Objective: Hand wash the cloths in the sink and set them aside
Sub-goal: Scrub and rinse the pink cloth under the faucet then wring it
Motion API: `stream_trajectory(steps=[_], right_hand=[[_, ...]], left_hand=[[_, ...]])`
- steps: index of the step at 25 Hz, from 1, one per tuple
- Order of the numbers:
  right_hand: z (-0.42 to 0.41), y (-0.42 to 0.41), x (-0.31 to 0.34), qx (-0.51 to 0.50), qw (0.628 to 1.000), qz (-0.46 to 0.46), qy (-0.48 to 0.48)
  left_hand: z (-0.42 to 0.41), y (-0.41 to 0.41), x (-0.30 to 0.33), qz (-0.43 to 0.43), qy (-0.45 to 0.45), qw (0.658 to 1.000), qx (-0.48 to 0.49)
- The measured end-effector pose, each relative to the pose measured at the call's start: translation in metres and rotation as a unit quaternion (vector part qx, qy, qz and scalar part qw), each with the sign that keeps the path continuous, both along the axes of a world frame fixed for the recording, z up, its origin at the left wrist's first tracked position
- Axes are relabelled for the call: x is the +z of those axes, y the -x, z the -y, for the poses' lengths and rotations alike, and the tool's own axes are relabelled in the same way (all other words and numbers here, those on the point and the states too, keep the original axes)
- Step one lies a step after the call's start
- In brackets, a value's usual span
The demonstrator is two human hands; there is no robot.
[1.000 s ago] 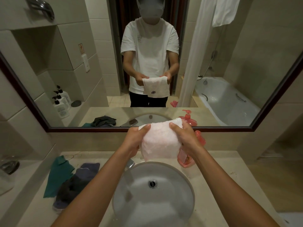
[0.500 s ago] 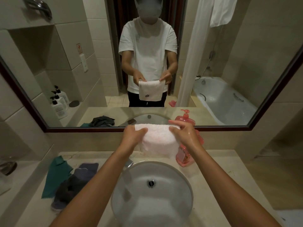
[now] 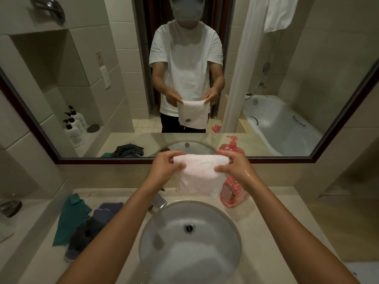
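Now | hands: 2, left hand [image 3: 167,167] and right hand [image 3: 232,168] | white cloth [image 3: 200,173]: 1, held

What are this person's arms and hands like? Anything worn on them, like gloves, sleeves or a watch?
Both forearms are bare from the bottom edge of the picture up to the hands. The left hand and the right hand wear no gloves, and no rings, watch or bracelet show. The right hand's back glistens wet. In the mirror, a white short-sleeved T-shirt ends above the elbows.
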State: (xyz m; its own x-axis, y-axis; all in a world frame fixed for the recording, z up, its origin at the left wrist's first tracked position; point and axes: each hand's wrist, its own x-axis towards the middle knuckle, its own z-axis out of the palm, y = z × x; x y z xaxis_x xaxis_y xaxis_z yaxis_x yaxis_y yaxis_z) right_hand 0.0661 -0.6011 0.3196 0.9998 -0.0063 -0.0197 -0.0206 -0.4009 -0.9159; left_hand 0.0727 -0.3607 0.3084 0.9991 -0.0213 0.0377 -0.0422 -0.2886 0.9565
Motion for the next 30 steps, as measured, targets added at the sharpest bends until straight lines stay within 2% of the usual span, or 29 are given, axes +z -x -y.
stream_trajectory(steps=[2, 6, 9, 10, 11, 13, 15, 18, 20, 22, 23, 24, 25, 26, 28, 30], right_hand=[[0.003, -0.002, 0.0, -0.012, 0.998, 0.015, 0.065], [0.0, -0.005, 0.001, -0.031, 0.983, 0.031, 0.176], [0.002, -0.007, 0.003, -0.009, 0.977, 0.05, 0.206], [0.005, -0.008, 0.003, 0.008, 0.984, 0.053, 0.169], [0.009, -0.008, 0.004, 0.028, 0.994, 0.043, 0.093], [0.011, -0.005, 0.004, 0.055, 0.991, -0.008, -0.123], [0.002, 0.0, 0.001, 0.047, 0.955, -0.055, -0.287], [-0.019, 0.002, -0.003, 0.037, 0.905, -0.095, -0.414], [-0.027, 0.002, -0.005, 0.056, 0.875, -0.123, -0.466], [-0.031, 0.001, -0.004, 0.058, 0.848, -0.16, -0.502], [-0.032, 0.0, -0.003, 0.062, 0.836, -0.176, -0.516], [-0.031, -0.001, -0.003, 0.066, 0.826, -0.19, -0.527], [-0.03, -0.002, -0.003, 0.065, 0.823, -0.195, -0.529], [-0.027, -0.002, -0.004, 0.058, 0.831, -0.192, -0.519], [-0.024, -0.002, -0.009, 0.042, 0.862, -0.192, -0.467], [-0.026, 0.002, -0.019, 0.031, 0.88, -0.24, -0.408]], left_hand=[[-0.001, -0.003, 0.004, 0.029, -0.079, 0.996, -0.029], [-0.002, -0.01, 0.013, 0.13, -0.252, 0.959, 0.024], [-0.003, -0.014, 0.011, 0.131, -0.314, 0.939, 0.044], [-0.005, -0.014, 0.009, 0.121, -0.291, 0.949, 0.033], [-0.008, -0.014, 0.008, 0.104, -0.224, 0.969, 0.014], [-0.01, -0.013, 0.008, 0.037, -0.027, 0.998, -0.052], [-0.002, -0.009, 0.006, 0.004, 0.083, 0.995, -0.05], [0.015, -0.008, -0.001, -0.038, 0.206, 0.977, 0.042], [0.019, -0.008, -0.014, -0.153, 0.332, 0.931, -0.004], [0.02, 0.0, -0.027, -0.281, 0.447, 0.841, -0.114], [0.021, 0.006, -0.033, -0.309, 0.48, 0.807, -0.153], [0.022, 0.01, -0.038, -0.311, 0.478, 0.806, -0.16], [0.023, 0.012, -0.04, -0.3, 0.456, 0.825, -0.149], [0.024, 0.014, -0.039, -0.284, 0.435, 0.845, -0.128], [0.024, 0.013, -0.034, -0.245, 0.428, 0.865, -0.093], [0.024, 0.011, -0.026, -0.203, 0.413, 0.883, -0.088]])
